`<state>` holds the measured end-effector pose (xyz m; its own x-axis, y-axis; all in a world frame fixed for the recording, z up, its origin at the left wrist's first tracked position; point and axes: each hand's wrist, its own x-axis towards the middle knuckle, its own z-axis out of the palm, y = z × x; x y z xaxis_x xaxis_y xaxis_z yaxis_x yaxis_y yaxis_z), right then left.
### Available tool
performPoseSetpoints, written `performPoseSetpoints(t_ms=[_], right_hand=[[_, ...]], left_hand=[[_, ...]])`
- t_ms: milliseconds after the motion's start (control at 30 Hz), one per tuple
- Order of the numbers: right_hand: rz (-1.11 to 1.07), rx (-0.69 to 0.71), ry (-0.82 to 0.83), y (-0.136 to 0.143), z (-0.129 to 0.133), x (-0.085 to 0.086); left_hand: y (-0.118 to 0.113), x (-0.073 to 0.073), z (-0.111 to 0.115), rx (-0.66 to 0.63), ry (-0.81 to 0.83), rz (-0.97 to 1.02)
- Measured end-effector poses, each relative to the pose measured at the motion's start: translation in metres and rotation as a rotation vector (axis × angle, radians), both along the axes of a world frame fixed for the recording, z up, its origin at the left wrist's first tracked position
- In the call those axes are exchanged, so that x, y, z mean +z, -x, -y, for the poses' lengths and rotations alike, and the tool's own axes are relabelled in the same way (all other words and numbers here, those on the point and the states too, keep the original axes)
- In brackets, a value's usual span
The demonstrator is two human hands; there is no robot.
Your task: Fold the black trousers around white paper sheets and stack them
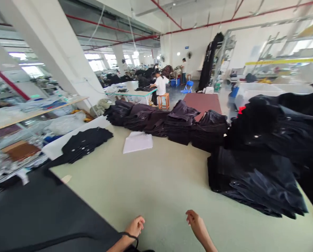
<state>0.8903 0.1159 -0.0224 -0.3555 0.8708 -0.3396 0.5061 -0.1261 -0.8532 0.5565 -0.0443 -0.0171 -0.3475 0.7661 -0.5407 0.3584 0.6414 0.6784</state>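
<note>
Black garment stack: lying folded on the near right part of the table, apart from both hands; layers slightly fanned at the near edge. If lifted, probably best supported from beneath with both palms, so as not to drag the top layers askew.
Left hand: released, fingers loosely curled, holding nothing visible; over the near middle of the table. Touching or just above, cannot tell.
Right hand: released too, fingers bent and slack; apart from the left hand, closer to the stack. Contact with the table also hard to tell.
Black cord: looped around the left wrist; likely to snag on cloth, so worth tucking clear before reaching across.
Pale green tabletop: bare between the hands and the white cloth; well suited to laying fabric flat and smoothing outward from the middle.
White cloth: folded, beyond the hands, just in front of the dark garment row; best left away from any sweep of the sleeves.
Dark garment row: piled along the far side, uneven on top; better squared gently from both sides than pushed from one.
Black pieces: overlapping at the far left corner, partly on the table edge; apt to slide if nudged.
</note>
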Motion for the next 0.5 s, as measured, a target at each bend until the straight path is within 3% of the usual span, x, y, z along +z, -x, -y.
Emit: performPoseSetpoints(t_ms=[133,267,367,500], right_hand=[[0.015,0.317,0.114,0.085,0.018,0.001],[0.060,0.504,0.180,0.162,0.013,0.007],[0.118,0.540,0.207,0.223,-0.005,0.010],[0.181,0.476,0.310,0.314,-0.025,0.009]], left_hand=[[0.011,0.019,0.017,-0.238,-0.017,-0.011],[0.060,0.026,0.004,-0.400,-0.011,-0.117],[0.130,0.024,-0.011,-0.346,-0.065,-0.174],[0.263,0.025,-0.035,-0.190,-0.179,-0.228]])
